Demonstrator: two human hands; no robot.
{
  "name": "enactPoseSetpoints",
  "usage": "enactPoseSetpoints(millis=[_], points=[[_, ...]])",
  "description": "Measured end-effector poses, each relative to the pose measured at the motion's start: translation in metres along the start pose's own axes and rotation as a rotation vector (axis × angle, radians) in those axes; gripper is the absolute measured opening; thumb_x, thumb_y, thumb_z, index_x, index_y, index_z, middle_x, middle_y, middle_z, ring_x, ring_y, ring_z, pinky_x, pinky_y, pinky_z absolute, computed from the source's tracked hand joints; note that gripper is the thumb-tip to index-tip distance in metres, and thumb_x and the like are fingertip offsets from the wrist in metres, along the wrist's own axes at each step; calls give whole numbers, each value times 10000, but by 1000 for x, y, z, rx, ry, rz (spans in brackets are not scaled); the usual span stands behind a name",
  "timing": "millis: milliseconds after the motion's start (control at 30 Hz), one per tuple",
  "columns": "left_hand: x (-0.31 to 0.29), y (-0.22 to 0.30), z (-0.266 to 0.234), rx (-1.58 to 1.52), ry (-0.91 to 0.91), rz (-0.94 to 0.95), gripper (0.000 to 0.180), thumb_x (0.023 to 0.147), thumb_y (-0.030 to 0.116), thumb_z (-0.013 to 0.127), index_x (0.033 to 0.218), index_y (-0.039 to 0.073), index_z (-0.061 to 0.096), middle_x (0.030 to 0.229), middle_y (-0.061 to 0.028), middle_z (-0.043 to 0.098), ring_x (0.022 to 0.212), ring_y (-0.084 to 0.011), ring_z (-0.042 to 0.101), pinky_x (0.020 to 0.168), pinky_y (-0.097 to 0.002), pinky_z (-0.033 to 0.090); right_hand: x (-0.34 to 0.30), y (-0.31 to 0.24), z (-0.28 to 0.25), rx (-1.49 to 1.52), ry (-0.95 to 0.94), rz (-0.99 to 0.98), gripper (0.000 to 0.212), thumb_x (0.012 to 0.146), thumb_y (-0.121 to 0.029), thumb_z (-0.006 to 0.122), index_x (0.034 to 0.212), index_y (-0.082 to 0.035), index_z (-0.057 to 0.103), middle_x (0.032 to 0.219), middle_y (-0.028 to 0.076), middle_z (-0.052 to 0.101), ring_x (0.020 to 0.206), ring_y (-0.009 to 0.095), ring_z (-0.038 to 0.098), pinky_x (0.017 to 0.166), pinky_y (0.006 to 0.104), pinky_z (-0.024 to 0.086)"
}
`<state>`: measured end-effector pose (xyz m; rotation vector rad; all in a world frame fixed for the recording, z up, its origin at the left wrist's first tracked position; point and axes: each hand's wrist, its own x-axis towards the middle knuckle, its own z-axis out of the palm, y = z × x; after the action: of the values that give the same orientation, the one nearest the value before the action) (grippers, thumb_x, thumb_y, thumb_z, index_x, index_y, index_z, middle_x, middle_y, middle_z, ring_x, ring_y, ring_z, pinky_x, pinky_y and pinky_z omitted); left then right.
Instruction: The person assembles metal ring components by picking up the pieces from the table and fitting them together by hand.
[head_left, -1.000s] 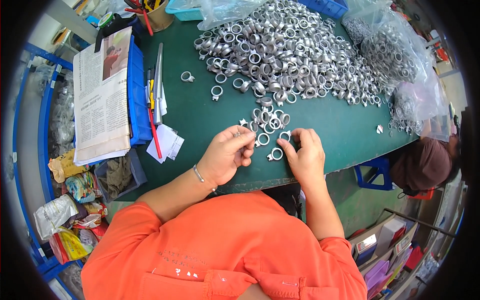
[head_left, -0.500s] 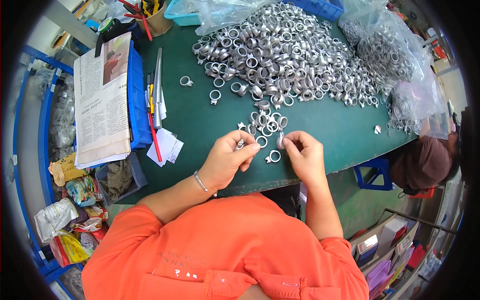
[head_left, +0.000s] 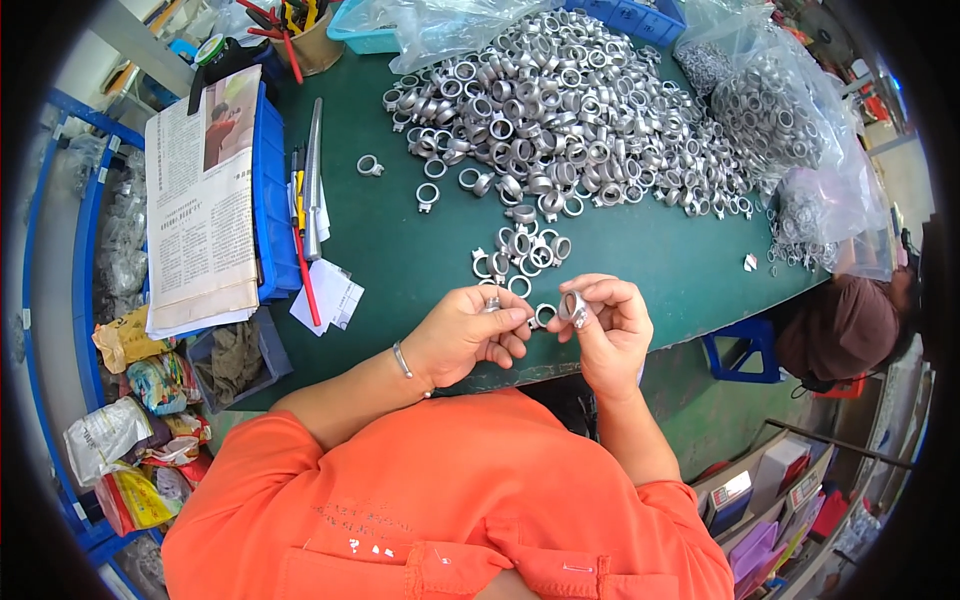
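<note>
The left grip (head_left: 458, 335), at frame centre, pinches a small metal piece (head_left: 491, 304). Right of centre, the right grip (head_left: 612, 340) pinches a grey ring (head_left: 573, 309).

I observe: rings (head_left: 572, 308), satin metal | tabletop (head_left: 670, 250), smooth, matt | newspaper (head_left: 195, 240), matt paper | bag (head_left: 845, 145), glossy plastic | shirt (head_left: 420, 470), matt cloth

In front of the ring pile (head_left: 570, 120), the right hand (head_left: 612, 338) pinches 1 metal ring (head_left: 572, 307) and the left hand (head_left: 462, 335) holds a metal piece (head_left: 491, 304); a newspaper (head_left: 198, 225) lies left of the pile.
</note>
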<state>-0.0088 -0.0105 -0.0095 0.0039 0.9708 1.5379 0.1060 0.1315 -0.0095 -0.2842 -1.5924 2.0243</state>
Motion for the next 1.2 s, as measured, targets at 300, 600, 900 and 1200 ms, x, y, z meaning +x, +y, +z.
enactPoseSetpoints(millis=[300, 600, 900, 1200], points=[[-2, -5, 1, -309, -41, -95, 192, 906, 170, 453, 969, 9, 537, 767, -43, 561, 702, -137, 580, 601, -266, 519, 10, -11, 16, -683, -467, -686, 182, 611, 74, 578, 761, -28, 593, 885, 116, 575, 783, 255, 575, 666, 349, 490], [-6, -5, -4, -159, -1, -71, 124, 885, 138, 497, 889, 24, 545, 756, -37, 525, 620, -88, 489, 458, -196, 365, 52, 19, -18, -1228, -143, -304, 164, 705, 31, 591, 859, -24, 606, 867, 121, 570, 768, 306, 537, 687, 355, 451], [-2, -6, -13, -70, -25, 22, 150, 882, 151, 502, 898, 5, 534, 751, -48, 523, 598, -94, 488, 462, -207, 382, 28, -4, -6, -140, 68, 309, 134, 819, 0, 558, 942, 38, 594, 745, 114, 611, 583, 117, 568, 471, 204, 442], [-2, -6, -16, -91, -48, 20, 141, 883, 143, 500, 901, 7, 534, 748, -46, 523, 601, -91, 484, 460, -202, 379, 22, -8, -8, 232, 110, 569, 123, 803, -18, 533, 878, 62, 588, 638, 127, 596, 419, 124, 504, 359, 209, 389]])
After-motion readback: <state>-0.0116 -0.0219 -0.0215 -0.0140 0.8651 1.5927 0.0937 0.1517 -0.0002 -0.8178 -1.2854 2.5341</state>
